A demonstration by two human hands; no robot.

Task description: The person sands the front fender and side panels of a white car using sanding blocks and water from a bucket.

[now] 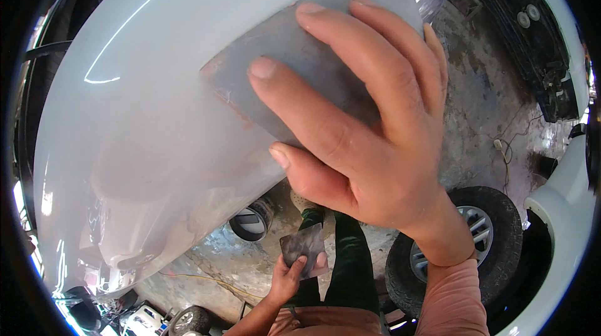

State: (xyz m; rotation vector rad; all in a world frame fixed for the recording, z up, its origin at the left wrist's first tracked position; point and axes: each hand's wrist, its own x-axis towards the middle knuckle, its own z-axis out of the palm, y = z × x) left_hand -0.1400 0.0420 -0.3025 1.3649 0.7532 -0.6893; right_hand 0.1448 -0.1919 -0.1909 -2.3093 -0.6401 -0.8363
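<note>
Filling most of the left and upper view, a white car panel (pixel 144 129) curves round with glossy reflections; to its right and below it spreads a stained concrete floor (pixel 466 117); over the panel's right-hand portion reaches the person's right hand (pixel 350 111), back upward, the fingers spread apart and the thumb out to the side, clamped on nothing that shows (whether the palm touches the surface, one cannot tell); beneath that hand, at the panel's upper right, lies a sharp-edged grey area (pixel 244 54), browned along its left-hand border (coating or laid sheet, one cannot tell).

Well to the panel's right stands a black car part (pixel 519 42); to its lower right lies a wheel (pixel 510 223) with a dark tyre and silver spokes, partly hidden by the right forearm; below the panel are the person's green trousers (pixel 354 261); between these and the panel's lower edge sits a dark bucket (pixel 268 208) with something pale inside; below the panel too, in front of the trousers, the left hand (pixel 287 281) is closed on a dark grey sheet (pixel 307 242), thumb on top and fingers under it; a thin yellow cable (pixel 219 281) runs across the floor just beneath the panel.
</note>
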